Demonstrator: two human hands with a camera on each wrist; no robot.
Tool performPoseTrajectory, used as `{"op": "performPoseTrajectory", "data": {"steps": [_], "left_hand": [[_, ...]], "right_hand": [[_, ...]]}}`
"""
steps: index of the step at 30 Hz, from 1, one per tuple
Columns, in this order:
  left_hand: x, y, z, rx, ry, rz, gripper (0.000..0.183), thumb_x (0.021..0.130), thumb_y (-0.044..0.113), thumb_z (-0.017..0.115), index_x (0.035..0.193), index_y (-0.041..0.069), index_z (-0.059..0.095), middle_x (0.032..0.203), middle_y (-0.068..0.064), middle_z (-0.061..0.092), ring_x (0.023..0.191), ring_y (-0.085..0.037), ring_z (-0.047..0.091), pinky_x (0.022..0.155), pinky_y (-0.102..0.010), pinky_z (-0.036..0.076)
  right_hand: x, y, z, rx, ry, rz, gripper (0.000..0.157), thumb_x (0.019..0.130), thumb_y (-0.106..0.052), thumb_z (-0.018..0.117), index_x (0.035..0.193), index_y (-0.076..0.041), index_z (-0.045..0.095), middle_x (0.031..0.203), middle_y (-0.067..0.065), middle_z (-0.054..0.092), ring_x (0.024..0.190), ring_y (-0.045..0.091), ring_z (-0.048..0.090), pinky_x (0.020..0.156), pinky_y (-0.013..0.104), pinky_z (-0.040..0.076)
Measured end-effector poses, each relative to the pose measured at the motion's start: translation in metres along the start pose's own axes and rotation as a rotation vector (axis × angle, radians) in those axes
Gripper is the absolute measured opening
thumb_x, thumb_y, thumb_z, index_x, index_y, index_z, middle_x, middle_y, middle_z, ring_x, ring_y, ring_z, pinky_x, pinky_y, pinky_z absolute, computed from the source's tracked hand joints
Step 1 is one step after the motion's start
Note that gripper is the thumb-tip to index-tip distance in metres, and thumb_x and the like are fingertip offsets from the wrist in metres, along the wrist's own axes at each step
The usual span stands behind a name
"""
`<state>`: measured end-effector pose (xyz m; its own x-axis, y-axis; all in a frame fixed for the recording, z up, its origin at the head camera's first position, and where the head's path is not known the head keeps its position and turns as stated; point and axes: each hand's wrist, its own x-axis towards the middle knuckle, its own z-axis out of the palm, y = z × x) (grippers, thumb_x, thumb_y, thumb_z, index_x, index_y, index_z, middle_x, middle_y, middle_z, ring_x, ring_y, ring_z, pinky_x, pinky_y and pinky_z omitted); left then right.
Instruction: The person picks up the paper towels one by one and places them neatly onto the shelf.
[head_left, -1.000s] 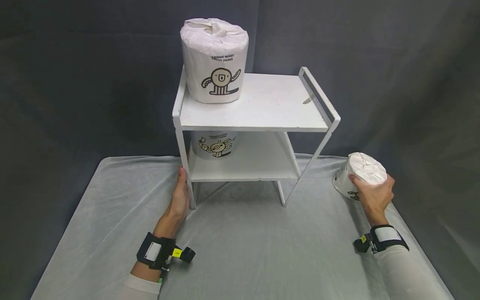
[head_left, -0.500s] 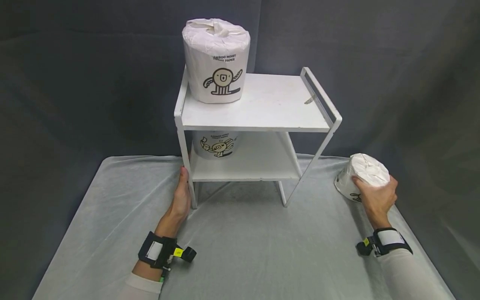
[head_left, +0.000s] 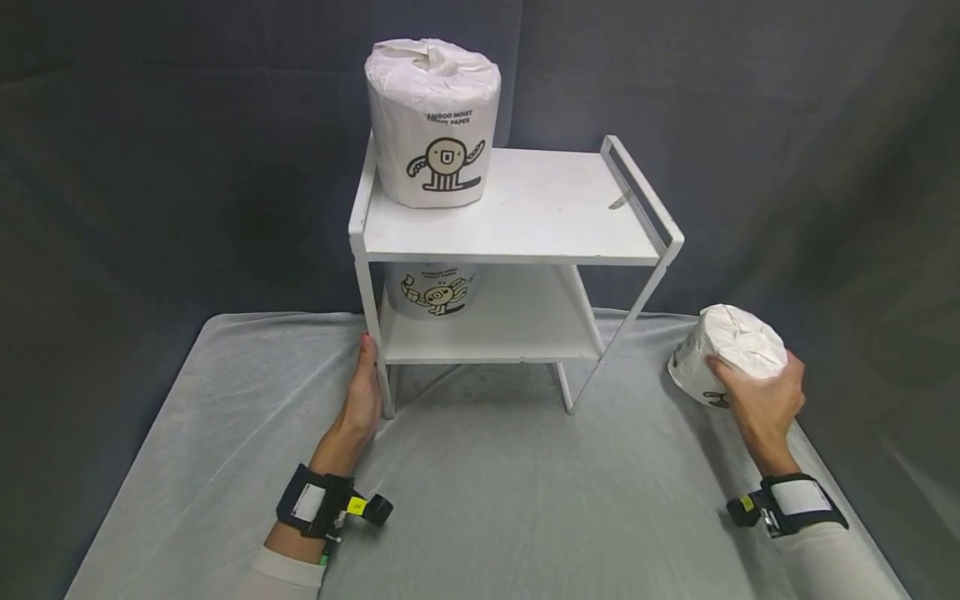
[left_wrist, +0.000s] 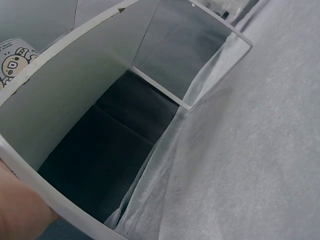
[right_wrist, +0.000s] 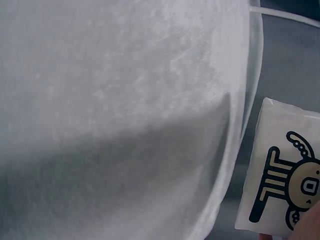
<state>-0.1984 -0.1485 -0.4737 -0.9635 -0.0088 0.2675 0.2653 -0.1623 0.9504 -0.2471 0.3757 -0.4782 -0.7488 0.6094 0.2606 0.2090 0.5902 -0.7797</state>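
My right hand (head_left: 765, 408) grips a paper-wrapped toilet roll (head_left: 742, 342) at the table's back right, thumb on the near side. The roll leans, and its printed cartoon figure shows large in the right wrist view. My left hand (head_left: 358, 404) holds the front left leg of a white two-tier shelf (head_left: 555, 200), its thumb lying along the leg. A second toilet roll (head_left: 432, 133) stands upright on the top tier at the left. Below it, on the lower tier, stands a third toilet roll (head_left: 431, 292), its upper part hidden by the top board.
A pale cloth (head_left: 480, 500) covers the table, whose back edge runs behind the shelf. Dark grey curtain (head_left: 187, 167) hangs behind and on both sides. Raised side rails (head_left: 641, 196) bound the top tier.
My right hand has shifted slightly right and toward me, with the roll tilting a little in its grip. The left hand and the shelf stay nearly where they were.
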Motion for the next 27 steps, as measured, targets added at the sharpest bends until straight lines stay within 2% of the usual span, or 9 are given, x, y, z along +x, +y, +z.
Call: {"op": "performPoseTrajectory", "data": {"steps": [8, 17, 27], "left_hand": [[-0.001, 0.001, 0.001, 0.01, -0.002, 0.002, 0.083, 0.097, 0.066, 0.016, 0.159, 0.017, -0.009, 0.165, -0.009, -0.01, 0.149, -0.016, -0.012, 0.116, -0.044, -0.014], [-0.001, 0.001, 0.001, 0.003, 0.003, 0.011, 0.081, 0.099, 0.063, 0.017, 0.159, 0.014, -0.006, 0.165, -0.011, -0.008, 0.15, -0.018, -0.01, 0.117, -0.045, -0.012], [-0.001, 0.001, 0.0, 0.01, -0.002, 0.022, 0.081, 0.098, 0.065, 0.018, 0.159, 0.017, -0.005, 0.165, -0.009, -0.005, 0.15, -0.015, -0.007, 0.117, -0.044, -0.011]], "right_hand": [[-0.009, -0.014, -0.016, -0.007, -0.002, -0.041, 0.104, 0.065, -0.051, 0.084, 0.149, -0.013, 0.034, 0.145, 0.01, 0.048, 0.132, 0.03, 0.044, 0.106, 0.053, 0.035], [-0.022, -0.022, -0.031, -0.022, -0.029, -0.035, 0.105, 0.063, -0.05, 0.086, 0.149, -0.016, 0.035, 0.145, 0.008, 0.048, 0.131, 0.028, 0.045, 0.104, 0.053, 0.036], [-0.039, -0.034, -0.045, -0.023, -0.036, -0.034, 0.104, 0.063, -0.044, 0.087, 0.15, -0.016, 0.037, 0.146, 0.007, 0.048, 0.13, 0.027, 0.044, 0.105, 0.053, 0.034]]}}
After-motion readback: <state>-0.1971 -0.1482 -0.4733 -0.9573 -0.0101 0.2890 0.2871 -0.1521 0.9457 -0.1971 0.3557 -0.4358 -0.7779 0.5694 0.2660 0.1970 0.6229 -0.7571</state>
